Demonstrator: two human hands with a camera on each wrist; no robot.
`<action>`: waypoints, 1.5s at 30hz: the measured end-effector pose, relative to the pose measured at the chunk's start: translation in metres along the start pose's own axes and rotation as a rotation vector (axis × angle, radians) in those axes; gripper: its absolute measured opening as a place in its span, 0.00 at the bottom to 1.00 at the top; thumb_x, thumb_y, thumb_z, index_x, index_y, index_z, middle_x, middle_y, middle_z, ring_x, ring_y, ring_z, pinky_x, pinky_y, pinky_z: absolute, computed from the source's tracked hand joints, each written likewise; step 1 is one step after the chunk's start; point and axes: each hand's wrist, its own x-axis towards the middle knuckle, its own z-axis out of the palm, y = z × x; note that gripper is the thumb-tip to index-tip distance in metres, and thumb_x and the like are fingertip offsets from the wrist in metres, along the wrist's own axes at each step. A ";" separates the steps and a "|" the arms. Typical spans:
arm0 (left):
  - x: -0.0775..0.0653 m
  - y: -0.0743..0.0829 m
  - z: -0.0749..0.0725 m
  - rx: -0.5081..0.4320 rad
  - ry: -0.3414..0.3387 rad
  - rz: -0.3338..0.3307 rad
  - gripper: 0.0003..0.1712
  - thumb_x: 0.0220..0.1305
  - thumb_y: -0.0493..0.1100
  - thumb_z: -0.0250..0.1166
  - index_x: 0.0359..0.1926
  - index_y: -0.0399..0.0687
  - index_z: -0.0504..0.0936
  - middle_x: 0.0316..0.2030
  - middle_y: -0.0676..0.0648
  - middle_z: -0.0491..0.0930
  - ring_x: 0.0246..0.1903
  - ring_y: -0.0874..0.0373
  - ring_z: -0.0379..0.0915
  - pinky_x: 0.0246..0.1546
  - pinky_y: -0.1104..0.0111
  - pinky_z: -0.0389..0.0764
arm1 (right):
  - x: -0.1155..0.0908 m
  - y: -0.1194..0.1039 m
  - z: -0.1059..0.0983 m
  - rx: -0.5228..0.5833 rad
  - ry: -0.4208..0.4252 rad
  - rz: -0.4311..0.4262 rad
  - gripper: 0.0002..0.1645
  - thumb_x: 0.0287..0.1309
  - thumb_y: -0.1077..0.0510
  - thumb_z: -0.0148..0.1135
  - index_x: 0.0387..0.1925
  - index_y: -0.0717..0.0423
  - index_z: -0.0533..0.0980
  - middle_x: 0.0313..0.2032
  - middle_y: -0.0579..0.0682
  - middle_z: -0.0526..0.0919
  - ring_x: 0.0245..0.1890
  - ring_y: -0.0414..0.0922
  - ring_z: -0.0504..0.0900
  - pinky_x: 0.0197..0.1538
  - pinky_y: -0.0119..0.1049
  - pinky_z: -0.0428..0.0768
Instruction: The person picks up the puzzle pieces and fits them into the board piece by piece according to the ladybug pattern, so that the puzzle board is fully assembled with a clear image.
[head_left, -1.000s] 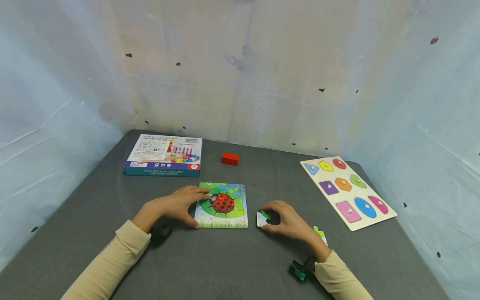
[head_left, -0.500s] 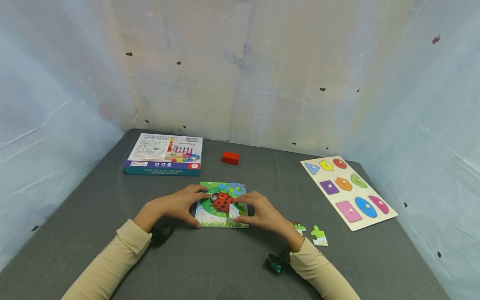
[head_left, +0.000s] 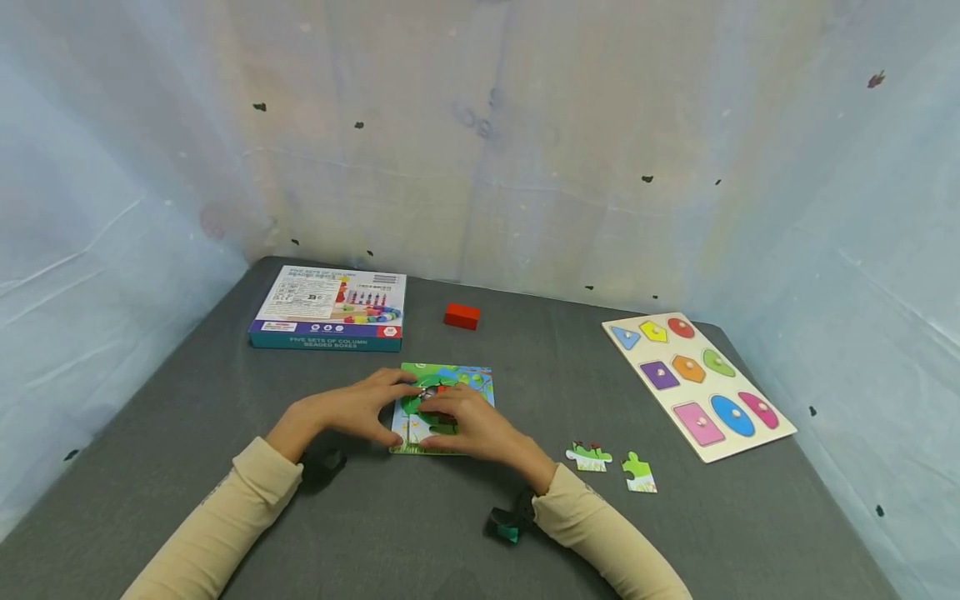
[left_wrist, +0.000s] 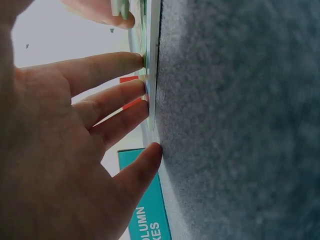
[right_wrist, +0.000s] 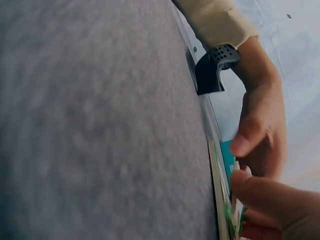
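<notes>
A ladybug jigsaw puzzle (head_left: 472,377) lies flat on the dark table between both hands. My left hand (head_left: 348,410) rests at its left side; the fingertips touch its top and the thumb is by the lower left edge. In the left wrist view those fingers (left_wrist: 112,65) are nearly straight. My right hand (head_left: 480,425) pinches a white-and-green puzzle piece (head_left: 422,428) over the lower left part, covering much of the ladybug picture. The held piece (left_wrist: 120,7) also shows at the top of the left wrist view. Two loose puzzle pieces, one with red bits (head_left: 588,457) and one green-and-white (head_left: 639,473), lie to the right.
Behind the left hand lies a flat boxed toy set (head_left: 330,300). A red block (head_left: 461,316) sits beyond the puzzle. At the right is a knobbed shape board (head_left: 697,383). Pale sheeting (head_left: 480,167) hangs around the table's back and sides.
My right hand has carried the puzzle piece leftward from the bare table, across the puzzle, to its lower left part. Both loose pieces are now uncovered. The left hand has stayed put.
</notes>
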 end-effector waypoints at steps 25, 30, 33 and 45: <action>0.001 0.001 0.001 0.019 0.035 0.031 0.36 0.59 0.55 0.64 0.63 0.40 0.68 0.63 0.39 0.61 0.64 0.43 0.52 0.60 0.46 0.58 | 0.005 -0.001 0.019 -0.043 0.106 0.021 0.25 0.47 0.45 0.70 0.45 0.54 0.80 0.47 0.48 0.80 0.47 0.43 0.73 0.53 0.35 0.69; 0.002 0.001 0.001 0.034 0.056 0.037 0.37 0.58 0.58 0.64 0.62 0.42 0.69 0.62 0.40 0.62 0.63 0.43 0.53 0.60 0.46 0.60 | 0.005 0.003 0.025 0.023 0.148 0.000 0.23 0.48 0.48 0.70 0.44 0.56 0.80 0.47 0.50 0.80 0.48 0.44 0.72 0.53 0.35 0.69; 0.003 0.000 0.002 0.047 0.062 0.028 0.38 0.57 0.60 0.64 0.62 0.44 0.69 0.62 0.41 0.62 0.63 0.44 0.54 0.59 0.47 0.60 | 0.006 0.006 0.028 0.036 0.166 -0.013 0.22 0.48 0.49 0.70 0.44 0.55 0.80 0.47 0.51 0.79 0.47 0.43 0.71 0.51 0.35 0.68; 0.005 0.002 0.005 0.104 0.073 0.031 0.39 0.55 0.60 0.66 0.64 0.49 0.67 0.61 0.41 0.63 0.61 0.44 0.56 0.57 0.46 0.63 | 0.003 0.005 0.029 -0.112 0.118 0.174 0.26 0.51 0.36 0.63 0.49 0.41 0.76 0.53 0.48 0.69 0.57 0.48 0.62 0.56 0.53 0.61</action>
